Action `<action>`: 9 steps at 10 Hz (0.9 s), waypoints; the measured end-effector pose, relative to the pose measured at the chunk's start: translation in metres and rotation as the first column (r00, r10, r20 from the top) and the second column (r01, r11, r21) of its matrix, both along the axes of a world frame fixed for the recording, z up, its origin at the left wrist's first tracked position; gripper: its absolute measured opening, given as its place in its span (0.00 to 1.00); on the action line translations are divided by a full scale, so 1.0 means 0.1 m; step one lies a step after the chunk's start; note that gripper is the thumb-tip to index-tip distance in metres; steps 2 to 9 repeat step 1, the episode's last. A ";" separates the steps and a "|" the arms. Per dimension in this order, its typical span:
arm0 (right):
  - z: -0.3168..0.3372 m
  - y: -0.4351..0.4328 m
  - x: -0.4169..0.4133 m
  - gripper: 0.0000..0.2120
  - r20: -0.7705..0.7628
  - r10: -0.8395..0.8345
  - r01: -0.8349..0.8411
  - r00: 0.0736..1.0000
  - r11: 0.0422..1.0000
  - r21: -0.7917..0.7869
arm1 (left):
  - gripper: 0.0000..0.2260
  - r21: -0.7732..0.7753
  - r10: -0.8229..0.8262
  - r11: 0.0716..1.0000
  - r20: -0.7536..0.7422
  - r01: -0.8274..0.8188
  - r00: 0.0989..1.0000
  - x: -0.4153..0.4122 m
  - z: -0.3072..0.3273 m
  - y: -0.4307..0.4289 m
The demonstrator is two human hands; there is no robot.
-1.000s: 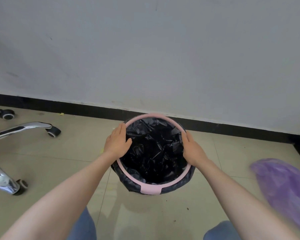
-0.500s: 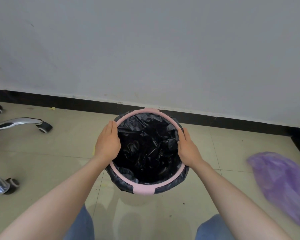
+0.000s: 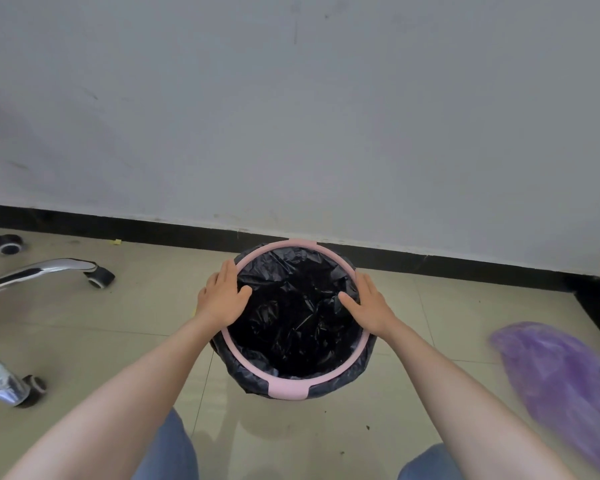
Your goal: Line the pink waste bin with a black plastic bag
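Hands (image 3: 222, 299) (image 3: 369, 304) now flat, open on ring (image 3: 287, 393), thumbs moved inside over bag (image 3: 291, 313); bin lining looks nearly done.

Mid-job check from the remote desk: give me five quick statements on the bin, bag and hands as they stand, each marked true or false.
1. The black plastic bag sits inside the round pink waste bin, its edge folded out under the pink rim ring. True.
2. The left hand rests on the rim's left side. True.
3. The right hand is lifting the purple plastic bag. False: it lies flat on the bin's right rim; the purple bag lies apart on the tiled floor.
4. The bin stands in the middle of the room. False: it stands close to the grey wall's black skirting.
5. A chrome chair base with castors stands left of the bin. True.
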State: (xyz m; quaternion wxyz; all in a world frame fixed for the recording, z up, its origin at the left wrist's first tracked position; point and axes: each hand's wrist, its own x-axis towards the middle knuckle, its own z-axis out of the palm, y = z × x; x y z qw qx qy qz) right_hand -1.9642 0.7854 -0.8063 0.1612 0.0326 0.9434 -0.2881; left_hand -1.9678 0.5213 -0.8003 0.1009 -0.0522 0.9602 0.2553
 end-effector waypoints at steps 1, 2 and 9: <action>0.15 0.04 -0.01 0.33 -0.021 -0.054 0.052 0.998 0.997 -0.065 | 0.22 0.003 -0.007 1.000 -0.033 0.007 0.999 0.00 0.11 -0.05; 0.15 0.04 -0.01 0.33 -0.021 -0.054 0.052 0.998 0.997 -0.065 | 0.22 0.003 -0.007 1.000 -0.033 0.007 0.999 0.00 0.11 -0.05; 0.15 0.04 -0.01 0.33 -0.021 -0.054 0.052 0.998 0.997 -0.065 | 0.22 0.003 -0.007 1.000 -0.033 0.007 0.999 0.00 0.11 -0.05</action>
